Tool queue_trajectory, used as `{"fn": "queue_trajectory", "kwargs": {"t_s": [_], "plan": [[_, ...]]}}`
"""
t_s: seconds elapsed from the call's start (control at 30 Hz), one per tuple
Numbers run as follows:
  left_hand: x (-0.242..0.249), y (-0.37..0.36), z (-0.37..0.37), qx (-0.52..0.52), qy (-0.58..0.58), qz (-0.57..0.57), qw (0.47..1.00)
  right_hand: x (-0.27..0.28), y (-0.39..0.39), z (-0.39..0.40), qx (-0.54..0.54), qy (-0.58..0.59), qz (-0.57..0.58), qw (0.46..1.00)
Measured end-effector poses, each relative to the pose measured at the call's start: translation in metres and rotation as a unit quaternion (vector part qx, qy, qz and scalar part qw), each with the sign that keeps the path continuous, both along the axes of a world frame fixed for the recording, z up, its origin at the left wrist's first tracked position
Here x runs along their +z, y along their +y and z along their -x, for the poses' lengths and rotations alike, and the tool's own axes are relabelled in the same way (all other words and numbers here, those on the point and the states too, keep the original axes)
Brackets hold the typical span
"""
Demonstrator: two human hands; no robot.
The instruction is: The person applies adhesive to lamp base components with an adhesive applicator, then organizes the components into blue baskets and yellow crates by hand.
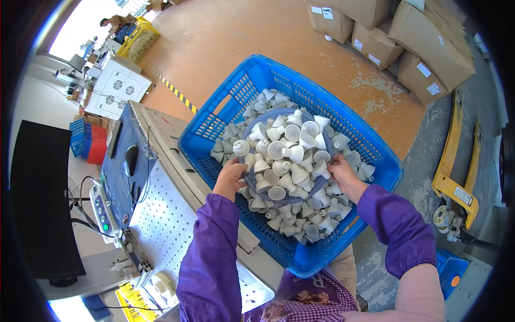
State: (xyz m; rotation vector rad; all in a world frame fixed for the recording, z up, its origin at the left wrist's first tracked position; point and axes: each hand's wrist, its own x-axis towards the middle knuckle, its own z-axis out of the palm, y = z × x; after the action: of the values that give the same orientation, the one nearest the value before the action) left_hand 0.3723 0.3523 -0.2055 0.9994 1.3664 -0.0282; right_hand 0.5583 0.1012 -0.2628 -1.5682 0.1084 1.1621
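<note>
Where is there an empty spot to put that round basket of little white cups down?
The perforated white tabletop, between the blue crate and the control box, is bare. The orange floor beyond the crate is open too. The crate itself is crowded with white cups around the round basket.

Crate (230,94): blue plastic, lattice walls, slightly glossy. Basket (248,174): grey-blue plastic, slotted. Parts (292,153): white plastic, smooth, matt. Sleeves (212,252): purple cloth, soft sheen. Boxes (429,37) at 1 o'clock: brown cardboard, paper labels. Bench (161,214) at 8 o'clock: perforated white metal.
</note>
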Motion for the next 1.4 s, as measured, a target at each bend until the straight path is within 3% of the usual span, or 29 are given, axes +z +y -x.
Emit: {"fn": "queue_trajectory", "kwargs": {"t_s": [0.17, 0.23, 0.37, 0.6, 0.9, 1.13, 1.4], "plan": [[0.047, -0.017, 0.019, 0.114, -0.009, -0.002, 0.993, 0.047, -0.005, -0.009, 0.002, -0.017, -0.053, 0.998], [0.073, -0.026, 0.033, 0.142, -0.101, 0.050, 0.983, 0.079, -0.006, -0.012, 0.002, -0.001, -0.060, 0.998], [0.107, -0.055, 0.056, 0.209, -0.136, 0.033, 0.968, 0.120, -0.010, -0.016, 0.040, 0.000, -0.077, 0.996], [0.141, -0.091, 0.090, 0.220, -0.183, -0.031, 0.958, 0.174, -0.017, -0.014, 0.099, -0.054, -0.121, 0.986], [0.216, -0.188, 0.171, 0.270, -0.273, -0.068, 0.921, 0.272, -0.022, 0.019, 0.226, -0.083, -0.167, 0.956], [0.229, -0.258, 0.250, 0.329, -0.324, -0.073, 0.884, 0.296, -0.007, 0.084, 0.327, -0.080, -0.150, 0.930], [0.216, -0.299, 0.278, 0.388, -0.331, -0.107, 0.853, 0.257, 0.051, 0.107, 0.430, -0.066, -0.165, 0.885]]}}
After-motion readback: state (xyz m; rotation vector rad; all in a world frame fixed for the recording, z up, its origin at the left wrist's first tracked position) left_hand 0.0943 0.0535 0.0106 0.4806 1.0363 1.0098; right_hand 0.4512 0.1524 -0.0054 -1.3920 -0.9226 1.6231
